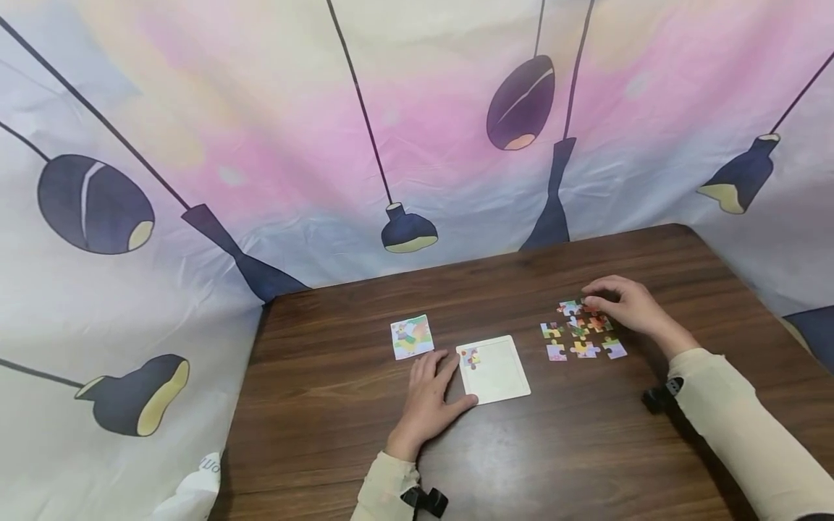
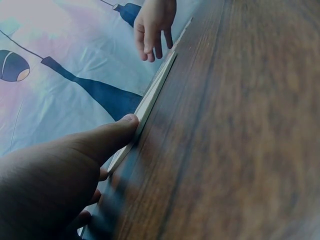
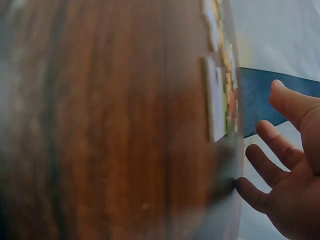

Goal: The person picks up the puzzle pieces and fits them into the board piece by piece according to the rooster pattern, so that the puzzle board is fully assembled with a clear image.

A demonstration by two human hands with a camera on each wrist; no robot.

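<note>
A white square puzzle tray (image 1: 498,373) lies on the table with a small joined bit of picture (image 1: 470,357) in its upper left corner. My left hand (image 1: 428,405) rests at the tray's left side, its thumb touching the near left corner and its fingers spread along the edge. Several loose jigsaw pieces (image 1: 585,349) lie in a cluster to the right of the tray. Above the far right of that cluster is my right hand (image 1: 628,304), fingers loosely bent and apart. In the right wrist view, nothing shows between the right fingers (image 3: 272,170).
A small picture card (image 1: 412,337) with a colourful drawing lies left of the tray, just beyond the left fingertips. The brown wooden table (image 1: 313,412) meets a printed cloth backdrop (image 1: 274,181) at its far and left edges.
</note>
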